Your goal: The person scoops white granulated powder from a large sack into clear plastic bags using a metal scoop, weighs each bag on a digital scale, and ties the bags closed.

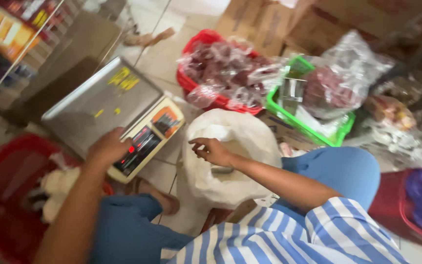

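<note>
The left hand (108, 146) rests flat and unclenched on the keypad edge of the digital scale (108, 105), which sits on the floor at ten o'clock. The right hand (213, 150) hovers loosely curled, grasping nothing, over the white sack (242, 134) at centre. The sack looks soft, slumping and probably heavy; its gathered mouth seems the best hold.

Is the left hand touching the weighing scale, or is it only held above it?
Touching. In the head view the left hand rests on the front panel of the weighing scale, its fingers lying on the panel's buttons with no gap.
</note>
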